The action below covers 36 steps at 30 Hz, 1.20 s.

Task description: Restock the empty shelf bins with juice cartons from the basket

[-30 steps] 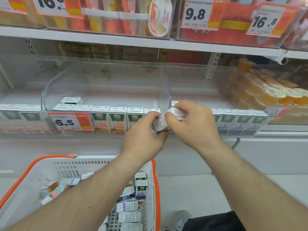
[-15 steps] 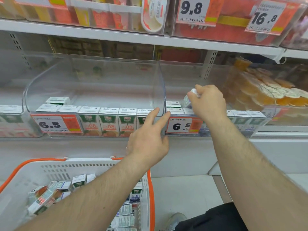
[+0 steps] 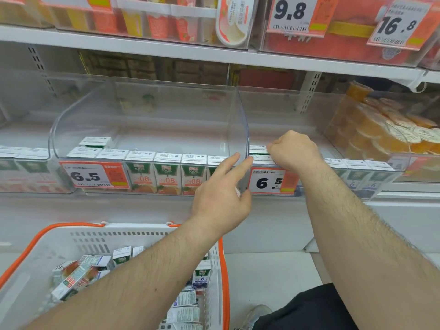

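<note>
My right hand (image 3: 294, 151) reaches into the right clear bin (image 3: 273, 108), fingers curled down round a juice carton (image 3: 258, 152) at the bin's front left; most of that carton is hidden under the hand. My left hand (image 3: 221, 198) is held flat with straight fingers, its fingertips at the front corner of the middle clear bin (image 3: 147, 103). A front row of orange-label cartons (image 3: 166, 177) stands in the middle bin. Blue-label cartons (image 3: 357, 179) line the right bin's front. The white basket with orange rim (image 3: 71, 226) sits at lower left with several loose cartons (image 3: 78, 277).
Price tags reading 6.5 hang on both bin fronts (image 3: 92, 175) (image 3: 269, 181). A bin of orange jelly cups (image 3: 392, 134) stands at far right. The upper shelf (image 3: 166, 48) overhangs the bins. Another carton bin (image 3: 23, 167) is at far left.
My right hand took the carton from both hands, carried it right and lowered it into the right bin. My left hand let go and opened by the bin corner.
</note>
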Tool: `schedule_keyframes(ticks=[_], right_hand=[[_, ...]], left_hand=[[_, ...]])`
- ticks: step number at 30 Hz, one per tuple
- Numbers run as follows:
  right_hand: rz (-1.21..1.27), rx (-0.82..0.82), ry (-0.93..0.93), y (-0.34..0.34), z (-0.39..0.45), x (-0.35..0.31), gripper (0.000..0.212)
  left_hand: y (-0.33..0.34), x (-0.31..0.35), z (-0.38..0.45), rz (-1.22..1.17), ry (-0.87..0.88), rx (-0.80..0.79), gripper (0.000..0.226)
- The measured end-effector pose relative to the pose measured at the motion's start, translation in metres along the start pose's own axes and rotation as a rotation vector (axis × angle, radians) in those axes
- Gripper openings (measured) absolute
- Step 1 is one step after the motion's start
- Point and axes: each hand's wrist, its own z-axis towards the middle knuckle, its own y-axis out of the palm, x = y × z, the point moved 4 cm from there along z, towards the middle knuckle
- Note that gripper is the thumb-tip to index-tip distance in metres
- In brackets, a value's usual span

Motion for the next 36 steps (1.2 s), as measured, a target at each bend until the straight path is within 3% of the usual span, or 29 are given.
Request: schedule_keyframes(ticks=[3, 5, 9, 12, 14, 15, 17, 20, 21, 23, 25, 30, 32, 36], right_hand=[[-0.02, -0.029, 0.003, -0.001, 0.0, 0.0, 0.039], [-0.038, -0.062, 0.007, 0.0, 0.0, 0.0, 0.045], [-0.221, -0.064, -0.008, -0.001, -0.006, -0.003, 0.046], [-0.196, 0.27, -0.076, -0.021, -0.024, -0.019, 0.044], [0.052, 0.538, -0.254, -0.04, -0.053, -0.042, 0.042], [0.217, 0.563, -0.355, -0.046, -0.072, -0.056, 0.043], [0.456, 0.366, -0.501, -0.045, -0.104, -0.087, 0.043], [0.453, -0.206, -0.544, -0.006, -0.132, -0.123, 0.016], [0.413, -0.334, -0.54, 0.006, -0.139, -0.131, 0.017], [0.44, -0.512, -0.519, 0.026, -0.146, -0.139, 0.022], [0.555, -0.651, -0.456, 0.034, -0.149, -0.144, 0.01], [0.804, -0.653, -0.45, 0.022, -0.145, -0.167, 0.006], [1.004, -0.639, -0.427, 0.016, -0.144, -0.176, 0.007], [1.07, -0.55, -0.508, 0.017, -0.143, -0.196, 0.012]], left_hand=[[-0.016, -0.001, -0.004, -0.225, 0.006, 0.164, 0.051], [-0.028, -0.006, -0.007, -0.369, -0.077, 0.256, 0.037], [-0.041, -0.025, -0.014, -0.896, -0.541, 0.291, 0.015], [-0.047, -0.033, -0.027, -1.177, -0.831, 0.239, 0.009], [-0.054, -0.036, -0.035, -1.253, -0.91, 0.223, 0.012], [-0.057, -0.039, -0.039, -1.275, -0.927, 0.231, 0.012], [-0.06, -0.043, -0.045, -1.313, -0.933, 0.25, 0.016], [-0.063, -0.051, -0.05, -1.328, -0.905, 0.276, 0.026], [-0.065, -0.052, -0.053, -1.326, -0.901, 0.275, 0.027], [-0.072, -0.054, -0.058, -1.306, -0.906, 0.282, 0.025], [-0.083, -0.053, -0.063, -1.309, -0.881, 0.278, 0.021], [-0.117, -0.065, -0.066, -1.31, -0.651, 0.276, 0.037], [-0.134, -0.081, -0.072, -1.1, -0.502, 0.305, 0.049], [-0.164, -0.103, -0.081, -0.594, -0.305, 0.319, 0.037]])
